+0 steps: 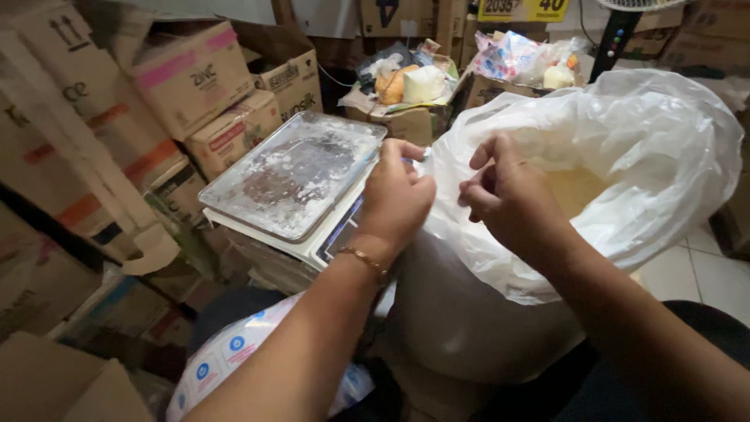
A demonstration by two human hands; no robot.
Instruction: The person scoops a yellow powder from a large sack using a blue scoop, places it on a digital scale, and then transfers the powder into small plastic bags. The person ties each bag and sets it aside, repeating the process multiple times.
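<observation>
The big white bag (594,164) sits right in front of you, its mouth open, pale powder showing inside. Your left hand (396,195) and right hand (504,199) both pinch its near rim with closed fingers. The scale (293,176), just left, has nothing on its dusty tray.

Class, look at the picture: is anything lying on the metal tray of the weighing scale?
No. The scale's metal tray bears only white powdery smears, while the left hand and right hand grip the white plastic bag beside it.
</observation>
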